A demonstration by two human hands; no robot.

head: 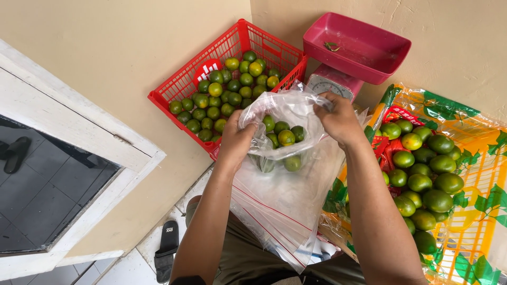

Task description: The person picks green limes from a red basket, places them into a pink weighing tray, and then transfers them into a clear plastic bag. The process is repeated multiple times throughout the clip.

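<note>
Both my hands hold open a clear plastic bag (285, 113) with several green citrus fruits (285, 136) inside. My left hand (236, 140) grips the bag's left rim. My right hand (338, 119) pinches the right rim. Under the bag, a stack of empty clear bags with red lines (280, 211) lies across my lap. A red plastic basket (186, 80) full of small green fruits stands just beyond the bag, against the wall.
A pink weighing scale with an empty tray (356, 47) stands behind my right hand. To the right, larger green citrus fruits (422, 169) lie on a colourful printed sack (475, 174). A black sandal (168, 248) rests on the tiled floor at lower left, beside a white door frame (79, 137).
</note>
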